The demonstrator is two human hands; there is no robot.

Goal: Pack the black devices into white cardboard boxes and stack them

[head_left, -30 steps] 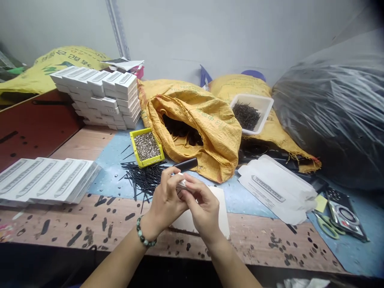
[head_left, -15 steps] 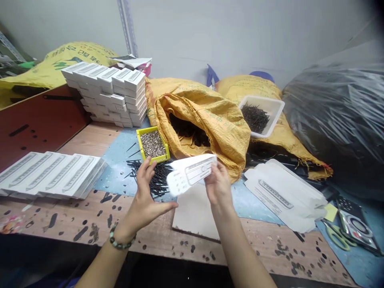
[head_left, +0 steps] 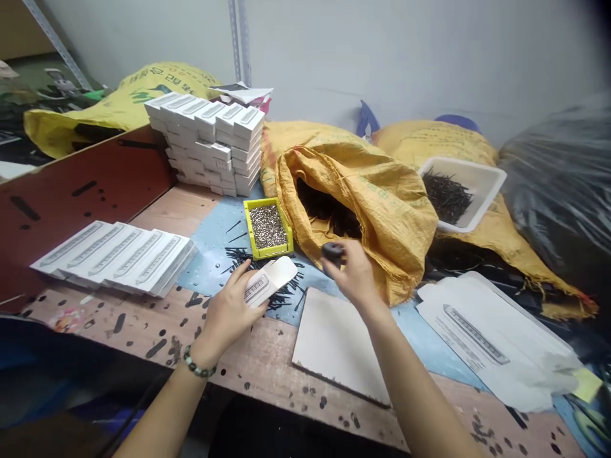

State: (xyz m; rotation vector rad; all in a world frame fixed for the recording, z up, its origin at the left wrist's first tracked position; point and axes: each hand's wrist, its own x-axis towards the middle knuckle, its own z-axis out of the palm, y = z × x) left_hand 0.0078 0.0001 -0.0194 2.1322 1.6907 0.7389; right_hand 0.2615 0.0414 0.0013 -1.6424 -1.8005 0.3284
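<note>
My left hand is closed around a small white printed box, whose end flap stands open toward the right. Dark thin sticks lie on the blue mat behind and beside that box. Between the fingers and thumb of my right hand is a small black piece, too blurred to name. This hand is in front of the open mouth of an orange woven sack, which has dark pieces inside. Below it, a flat grey-white board rests on the bench.
A yellow bin of small shiny metal parts stands behind my left hand. White boxes are stacked at the back and laid in a row at left. Flat unfolded cartons lie right; a white tub holds dark sticks.
The white box has passed from my right hand to my left, and its flap now points right. My right hand now has a black piece near the sack. The view has turned left.
</note>
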